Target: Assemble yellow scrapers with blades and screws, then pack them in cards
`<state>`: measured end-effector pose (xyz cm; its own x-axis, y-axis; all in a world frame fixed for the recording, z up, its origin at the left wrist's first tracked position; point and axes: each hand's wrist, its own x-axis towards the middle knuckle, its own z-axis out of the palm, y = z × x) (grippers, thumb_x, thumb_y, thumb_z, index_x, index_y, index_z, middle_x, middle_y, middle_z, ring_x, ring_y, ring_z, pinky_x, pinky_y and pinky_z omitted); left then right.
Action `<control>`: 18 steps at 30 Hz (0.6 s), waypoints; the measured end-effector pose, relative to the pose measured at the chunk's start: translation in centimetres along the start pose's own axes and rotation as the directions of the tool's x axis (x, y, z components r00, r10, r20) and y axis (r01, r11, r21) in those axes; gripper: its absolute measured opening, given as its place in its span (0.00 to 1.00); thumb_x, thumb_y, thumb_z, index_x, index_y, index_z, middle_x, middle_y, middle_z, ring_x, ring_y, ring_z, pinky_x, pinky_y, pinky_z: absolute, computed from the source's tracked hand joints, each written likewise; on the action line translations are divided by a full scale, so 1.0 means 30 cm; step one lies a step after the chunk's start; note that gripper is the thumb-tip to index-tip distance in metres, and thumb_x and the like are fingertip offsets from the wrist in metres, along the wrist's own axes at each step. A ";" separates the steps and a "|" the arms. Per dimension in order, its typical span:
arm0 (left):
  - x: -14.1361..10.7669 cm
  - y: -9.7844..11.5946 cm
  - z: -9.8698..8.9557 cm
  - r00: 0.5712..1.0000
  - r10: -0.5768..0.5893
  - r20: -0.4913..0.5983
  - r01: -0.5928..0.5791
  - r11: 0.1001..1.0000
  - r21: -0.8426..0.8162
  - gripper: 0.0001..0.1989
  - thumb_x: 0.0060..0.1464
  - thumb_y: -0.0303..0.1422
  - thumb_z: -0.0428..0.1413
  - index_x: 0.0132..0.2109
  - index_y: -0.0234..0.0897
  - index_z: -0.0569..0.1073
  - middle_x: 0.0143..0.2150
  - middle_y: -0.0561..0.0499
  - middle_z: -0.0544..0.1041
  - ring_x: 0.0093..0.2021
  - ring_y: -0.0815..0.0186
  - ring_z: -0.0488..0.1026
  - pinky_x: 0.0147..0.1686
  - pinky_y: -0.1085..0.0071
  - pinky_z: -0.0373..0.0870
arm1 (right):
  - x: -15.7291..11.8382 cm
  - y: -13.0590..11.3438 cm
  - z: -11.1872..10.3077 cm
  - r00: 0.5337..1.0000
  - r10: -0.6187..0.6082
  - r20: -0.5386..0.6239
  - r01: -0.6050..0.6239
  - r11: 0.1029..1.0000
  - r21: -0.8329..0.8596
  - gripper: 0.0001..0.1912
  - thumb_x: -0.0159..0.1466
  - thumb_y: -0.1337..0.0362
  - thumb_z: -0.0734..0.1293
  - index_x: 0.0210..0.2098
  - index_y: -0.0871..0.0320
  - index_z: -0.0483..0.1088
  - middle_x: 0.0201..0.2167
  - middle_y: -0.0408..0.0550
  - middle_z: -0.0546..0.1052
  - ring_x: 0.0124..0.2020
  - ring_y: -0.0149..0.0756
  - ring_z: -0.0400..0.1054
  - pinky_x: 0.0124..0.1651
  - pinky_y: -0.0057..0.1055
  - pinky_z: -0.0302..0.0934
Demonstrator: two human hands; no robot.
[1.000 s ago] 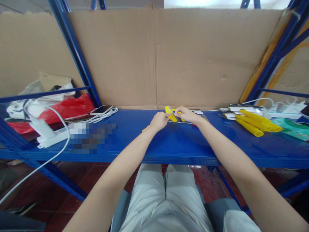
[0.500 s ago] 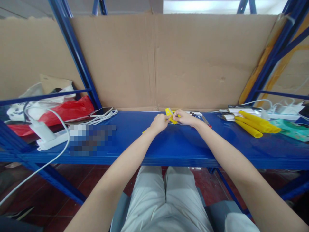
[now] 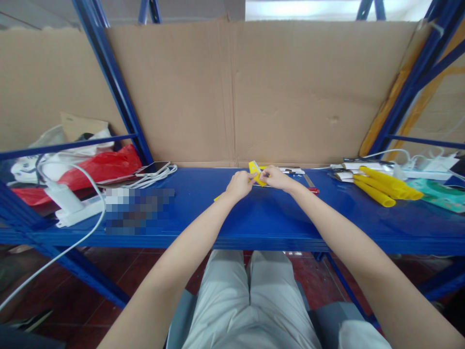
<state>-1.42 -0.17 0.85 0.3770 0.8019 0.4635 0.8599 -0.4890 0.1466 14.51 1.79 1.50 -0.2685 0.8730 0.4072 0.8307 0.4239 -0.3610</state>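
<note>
Both hands meet above the far middle of the blue bench. My left hand [image 3: 240,185] is closed on a small flat yellow piece with a pale strip [image 3: 253,168], which sticks up between the hands. From the right, my right hand [image 3: 275,177] pinches the lower right part of the same piece with curled fingers. Its exact kind is too small to tell. Just beyond my right wrist lies a tool with a red handle [image 3: 314,190] and a thin metal blade. A bit of yellow shows beside my left wrist.
Several rolled yellow tubes [image 3: 385,186] lie at the right near a green packet [image 3: 438,194]. A white power strip [image 3: 78,211], cables and a red bag [image 3: 105,167] crowd the left. Cardboard [image 3: 290,97] stands along the back, between blue posts.
My right hand has shifted slightly left, closer to my left hand, and its fingers have curled in more. More of the red-handled tool shows. My left hand is nearly still.
</note>
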 end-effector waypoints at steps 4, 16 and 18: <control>-0.002 -0.003 -0.004 1.000 0.006 -0.003 -0.006 1.000 0.011 0.16 0.58 0.32 0.52 0.53 0.44 0.74 0.43 0.45 0.78 0.44 0.62 0.73 0.43 0.69 0.67 | -0.003 -0.011 0.019 0.996 0.091 -0.012 -0.089 0.990 0.113 0.08 0.53 0.72 0.62 0.24 0.62 0.74 0.27 0.46 0.76 0.31 0.32 0.67 0.38 0.27 0.58; 0.000 -0.005 -0.004 1.000 -0.029 -0.009 0.029 1.000 -0.008 0.16 0.58 0.32 0.52 0.53 0.44 0.73 0.45 0.45 0.77 0.46 0.61 0.73 0.45 0.68 0.67 | -0.001 -0.027 0.052 0.959 0.276 -0.059 -0.238 0.902 0.360 0.02 0.53 0.70 0.65 0.25 0.60 0.66 0.27 0.42 0.71 0.29 0.28 0.62 0.33 0.25 0.56; 0.002 -0.006 -0.001 0.998 -0.055 -0.020 0.054 0.998 -0.014 0.17 0.58 0.32 0.53 0.54 0.44 0.73 0.45 0.45 0.77 0.46 0.61 0.73 0.46 0.67 0.67 | 0.000 -0.032 0.037 0.943 0.323 -0.076 -0.263 0.868 0.422 0.03 0.53 0.71 0.65 0.28 0.60 0.66 0.30 0.43 0.72 0.30 0.27 0.62 0.34 0.24 0.56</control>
<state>-1.56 -0.05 0.86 0.3226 0.8204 0.4720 0.8741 -0.4495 0.1839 13.16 1.65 0.91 0.0525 0.9420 0.3316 0.5858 0.2399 -0.7742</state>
